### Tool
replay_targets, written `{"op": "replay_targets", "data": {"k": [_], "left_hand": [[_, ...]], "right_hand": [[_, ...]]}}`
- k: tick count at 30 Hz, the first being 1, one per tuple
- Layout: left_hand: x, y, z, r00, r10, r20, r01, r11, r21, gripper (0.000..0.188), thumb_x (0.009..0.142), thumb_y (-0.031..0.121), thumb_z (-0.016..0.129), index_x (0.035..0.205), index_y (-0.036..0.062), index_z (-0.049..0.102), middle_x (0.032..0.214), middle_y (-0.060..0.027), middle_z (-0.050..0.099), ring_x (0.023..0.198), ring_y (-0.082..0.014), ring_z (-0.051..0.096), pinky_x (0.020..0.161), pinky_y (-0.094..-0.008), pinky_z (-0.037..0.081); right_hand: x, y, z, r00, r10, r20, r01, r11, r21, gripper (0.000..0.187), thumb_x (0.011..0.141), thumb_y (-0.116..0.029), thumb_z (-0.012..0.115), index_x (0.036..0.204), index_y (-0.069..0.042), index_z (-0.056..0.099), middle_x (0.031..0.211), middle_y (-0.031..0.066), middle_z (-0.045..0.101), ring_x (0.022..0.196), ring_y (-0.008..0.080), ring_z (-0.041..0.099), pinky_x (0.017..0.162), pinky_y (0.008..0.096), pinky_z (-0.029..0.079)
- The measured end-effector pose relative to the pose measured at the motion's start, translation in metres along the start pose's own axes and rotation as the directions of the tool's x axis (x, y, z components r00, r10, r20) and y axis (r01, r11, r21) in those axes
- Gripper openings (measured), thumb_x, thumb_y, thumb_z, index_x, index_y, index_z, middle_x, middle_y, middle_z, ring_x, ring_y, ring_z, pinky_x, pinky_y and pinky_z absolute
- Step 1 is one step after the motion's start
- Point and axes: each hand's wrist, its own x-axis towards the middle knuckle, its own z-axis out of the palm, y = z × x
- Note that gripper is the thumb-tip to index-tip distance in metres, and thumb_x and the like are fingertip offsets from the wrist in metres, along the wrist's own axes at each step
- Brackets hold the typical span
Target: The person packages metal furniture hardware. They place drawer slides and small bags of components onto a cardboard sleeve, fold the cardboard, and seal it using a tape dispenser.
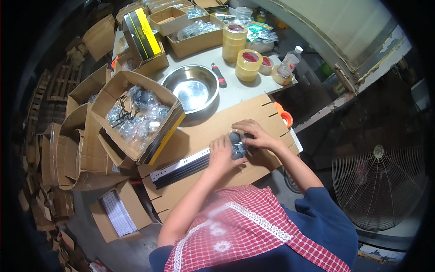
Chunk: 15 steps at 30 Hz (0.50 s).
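Observation:
My left hand (221, 153) and my right hand (252, 133) close together around a small clear plastic bag of dark round parts (237, 145). They hold it just above a flattened cardboard sheet (217, 129) lying on the white table (235, 86). A long metal drawer slide (181, 167) lies on the cardboard just left of my left hand.
An open carton of bagged dark parts (136, 115) stands to the left. Behind the sheet sit a steel bowl (190, 87), a red utility knife (220, 75), rolls of tape (247, 63) and a water bottle (289, 63). More cartons crowd the far table and floor. A floor fan (378, 181) stands right.

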Motion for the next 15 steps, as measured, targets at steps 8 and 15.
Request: {"op": "replay_targets", "data": {"k": [8,15], "left_hand": [[0.006,-0.01,0.012,0.989,0.132,-0.061,-0.139,0.981,-0.132,0.106,0.063,0.035,0.087,0.144,-0.0087,0.035,0.138,-0.0277,0.046,0.127,-0.043,0.044,0.111,-0.0524,0.032],[0.005,-0.017,0.009,0.983,0.161,-0.085,-0.167,0.984,-0.063,0.11,0.063,0.046,0.086,0.146,-0.0086,0.039,0.135,-0.0287,0.053,0.125,-0.0428,0.051,0.112,-0.054,0.032]], "right_hand": [[-0.013,-0.027,0.01,0.984,0.014,0.175,0.074,0.871,-0.486,0.105,0.069,-0.038,0.075,0.159,-0.01,0.028,0.157,0.0216,0.035,0.148,0.0405,0.028,0.121,0.0657,-0.001],[-0.017,-0.012,0.013,0.994,-0.108,-0.002,0.099,0.917,-0.386,0.096,0.066,-0.042,0.076,0.146,-0.001,0.042,0.138,0.0218,0.05,0.139,0.0392,0.04,0.122,0.0633,0.002]]}}
